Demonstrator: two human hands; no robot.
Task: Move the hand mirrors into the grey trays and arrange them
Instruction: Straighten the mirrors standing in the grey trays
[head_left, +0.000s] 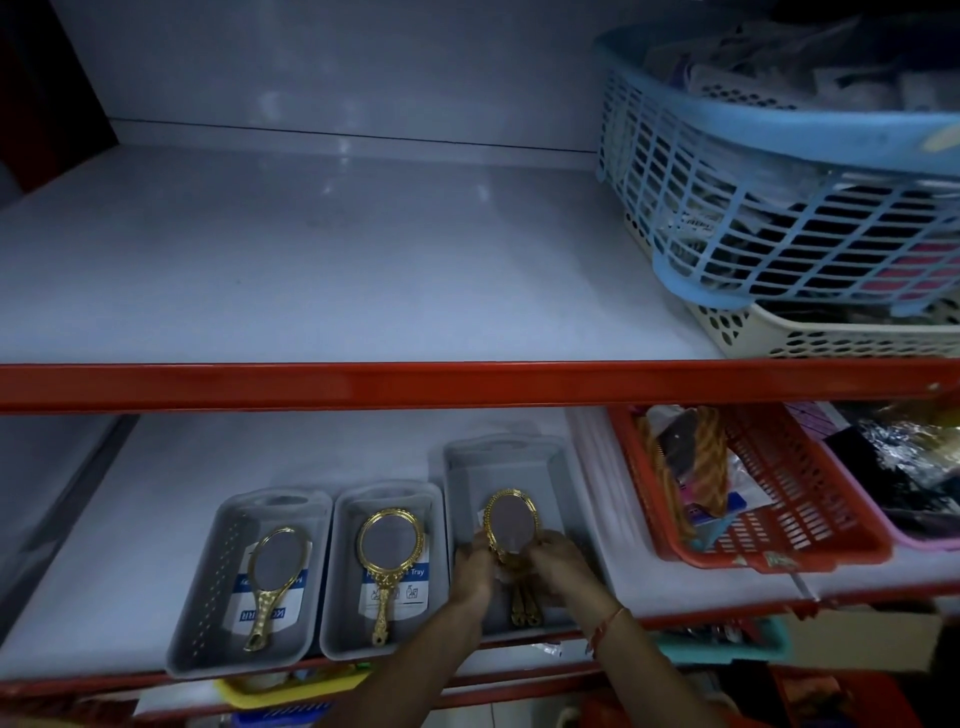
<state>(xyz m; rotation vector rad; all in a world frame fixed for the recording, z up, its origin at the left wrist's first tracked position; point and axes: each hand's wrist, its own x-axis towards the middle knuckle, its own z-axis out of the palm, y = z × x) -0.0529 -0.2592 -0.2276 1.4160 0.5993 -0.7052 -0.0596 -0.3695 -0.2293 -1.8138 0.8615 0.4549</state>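
Observation:
Three grey trays stand side by side on the lower shelf: a left tray (208, 613), a middle tray (340, 597) and a right tray (467, 467). One gold hand mirror (270, 582) lies in the left tray and another gold hand mirror (387, 561) lies in the middle tray. Over the right tray, my left hand (475, 569) and my right hand (558, 564) both grip a bunch of gold hand mirrors (509, 525). The top mirror's oval glass faces up; the handles stick out below my fingers.
A red basket (810, 525) full of goods sits right of the trays, with a pink basket (930, 535) beyond it. On the upper shelf at the right, a blue basket (779, 171) rests on a cream basket (831, 338). An orange shelf rail (363, 384) runs across.

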